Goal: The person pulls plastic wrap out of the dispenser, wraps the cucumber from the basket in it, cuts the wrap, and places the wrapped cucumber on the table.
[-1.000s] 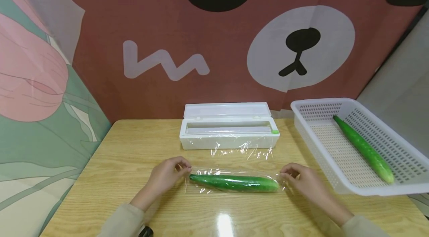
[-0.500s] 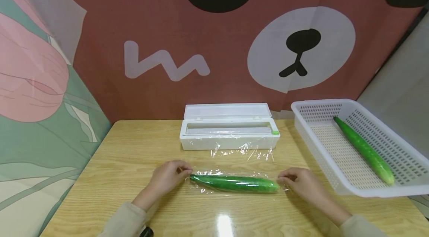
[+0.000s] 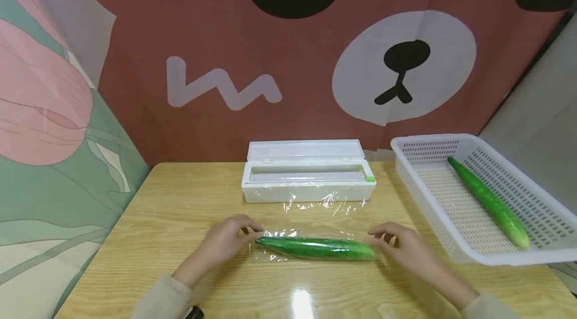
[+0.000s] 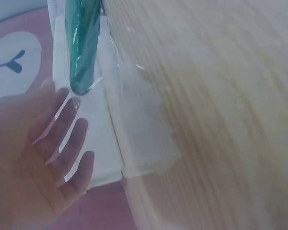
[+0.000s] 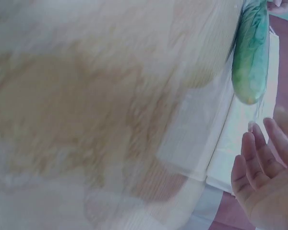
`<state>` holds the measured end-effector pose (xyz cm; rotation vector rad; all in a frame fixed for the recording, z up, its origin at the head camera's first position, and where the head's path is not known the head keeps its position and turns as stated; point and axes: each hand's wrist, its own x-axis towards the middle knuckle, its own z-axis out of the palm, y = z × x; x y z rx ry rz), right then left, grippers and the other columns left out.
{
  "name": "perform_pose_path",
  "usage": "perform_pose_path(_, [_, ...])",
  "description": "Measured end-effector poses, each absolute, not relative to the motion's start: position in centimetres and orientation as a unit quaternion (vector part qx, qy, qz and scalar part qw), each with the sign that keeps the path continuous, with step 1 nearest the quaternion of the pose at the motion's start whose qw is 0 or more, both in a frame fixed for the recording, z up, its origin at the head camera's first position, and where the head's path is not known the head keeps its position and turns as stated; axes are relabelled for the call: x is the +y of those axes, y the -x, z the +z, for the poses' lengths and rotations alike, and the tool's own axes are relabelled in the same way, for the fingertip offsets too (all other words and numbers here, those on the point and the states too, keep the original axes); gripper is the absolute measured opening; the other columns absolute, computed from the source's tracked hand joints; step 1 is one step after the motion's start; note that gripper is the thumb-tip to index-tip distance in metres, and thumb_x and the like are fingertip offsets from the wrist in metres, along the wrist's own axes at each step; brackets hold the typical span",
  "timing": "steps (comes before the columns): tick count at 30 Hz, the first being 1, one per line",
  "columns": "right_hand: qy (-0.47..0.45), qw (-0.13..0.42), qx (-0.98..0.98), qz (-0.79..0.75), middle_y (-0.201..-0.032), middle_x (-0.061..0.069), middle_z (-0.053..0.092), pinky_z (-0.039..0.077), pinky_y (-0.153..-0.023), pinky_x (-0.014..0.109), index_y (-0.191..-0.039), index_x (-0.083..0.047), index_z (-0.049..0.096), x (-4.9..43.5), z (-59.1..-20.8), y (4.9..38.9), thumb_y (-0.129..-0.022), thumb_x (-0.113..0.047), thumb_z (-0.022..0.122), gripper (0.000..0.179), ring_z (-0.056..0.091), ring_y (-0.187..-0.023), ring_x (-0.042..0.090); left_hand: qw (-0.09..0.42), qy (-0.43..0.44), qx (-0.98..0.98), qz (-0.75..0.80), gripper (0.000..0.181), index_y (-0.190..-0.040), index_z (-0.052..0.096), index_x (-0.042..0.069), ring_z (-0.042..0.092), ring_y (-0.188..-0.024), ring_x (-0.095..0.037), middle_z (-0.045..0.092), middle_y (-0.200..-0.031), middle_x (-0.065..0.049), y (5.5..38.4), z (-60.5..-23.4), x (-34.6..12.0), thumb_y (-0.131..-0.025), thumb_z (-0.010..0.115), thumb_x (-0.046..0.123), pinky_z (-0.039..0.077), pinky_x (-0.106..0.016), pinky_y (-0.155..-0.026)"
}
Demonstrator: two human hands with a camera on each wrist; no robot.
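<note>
A green cucumber lies crosswise on the wooden table, wrapped in clear plastic wrap. My left hand is at its dark narrow end, thumb and index finger pinching the film there. At the pale thick end, my right hand has its fingertips right at the film, thumb and index finger slightly apart. In the left wrist view, the cucumber's tip shows through the film just beyond my fingers. The right wrist view has the blunt end above my loosely bent fingers.
A white wrap dispenser box with its lid raised stands behind the cucumber, loose film hanging over its front. To the right, a white plastic basket holds another cucumber. A patterned cloth hangs behind the table.
Both hands have moved slightly inward over the cucumber's ends. The film at the right end, held out earlier, is now in close by the cucumber, and the right fingertips have parted slightly.
</note>
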<state>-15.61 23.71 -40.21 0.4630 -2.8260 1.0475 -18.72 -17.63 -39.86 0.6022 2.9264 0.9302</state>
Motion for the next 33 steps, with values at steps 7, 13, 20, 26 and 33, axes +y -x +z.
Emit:
perform_pose_path(7, [-0.224,-0.018,-0.905,0.36,-0.099,-0.003,0.065,0.054,-0.071,0.027,-0.115,-0.005,0.066,23.2,-40.4,15.6,-0.08,-0.018,0.082,0.041,0.06,-0.085,0.013,0.025,-0.239,0.931,0.275,0.023,-0.103,0.075,0.02,0.062,-0.086,-0.009,0.069,-0.104,0.009,18.4,-39.7,-16.9,-0.081,0.081,0.017,0.052,-0.034,-0.074])
perform_pose_path(13, [-0.217,-0.023,-0.909,0.355,-0.094,-0.005,0.064,0.054,-0.069,0.024,-0.115,-0.004,0.067,22.9,-40.6,15.9,-0.082,-0.014,0.08,0.038,0.059,-0.083,0.01,0.023,-0.233,0.935,0.267,0.019,-0.102,0.073,0.019,0.061,-0.082,-0.007,0.069,-0.098,0.01,18.3,-39.8,-16.7,-0.084,0.078,0.016,0.051,-0.035,-0.072])
perform_pose_path(20, [-0.213,-0.026,-0.911,0.351,-0.095,-0.003,0.065,0.053,-0.065,0.024,-0.114,-0.005,0.067,22.9,-40.7,16.0,-0.087,-0.011,0.075,0.029,0.059,-0.079,0.007,0.028,-0.229,0.937,0.261,0.014,-0.102,0.07,0.018,0.064,-0.085,-0.011,0.07,-0.094,0.009,17.9,-39.7,-16.7,-0.088,0.073,0.018,0.052,-0.04,-0.074])
perform_pose_path(26, [-0.2,-0.039,-0.913,0.354,-0.093,-0.005,0.066,0.052,-0.066,0.024,-0.116,-0.005,0.067,22.9,-40.7,16.1,-0.092,-0.016,0.07,0.026,0.059,-0.079,0.006,0.039,-0.219,0.939,0.263,0.012,-0.104,0.069,0.017,0.066,-0.089,-0.015,0.07,-0.097,0.005,17.5,-39.6,-16.6,-0.093,0.069,0.017,0.053,-0.043,-0.077])
perform_pose_path(33, [-0.19,-0.037,-0.914,0.356,-0.092,-0.006,0.067,0.053,-0.071,0.025,-0.11,-0.007,0.064,22.8,-40.8,16.9,-0.097,-0.021,0.064,0.019,0.061,-0.083,0.009,0.041,-0.195,0.946,0.255,0.006,-0.1,0.068,0.016,0.066,-0.085,-0.017,0.07,-0.091,0.004,17.5,-39.9,-16.3,-0.096,0.065,0.019,0.053,-0.045,-0.075])
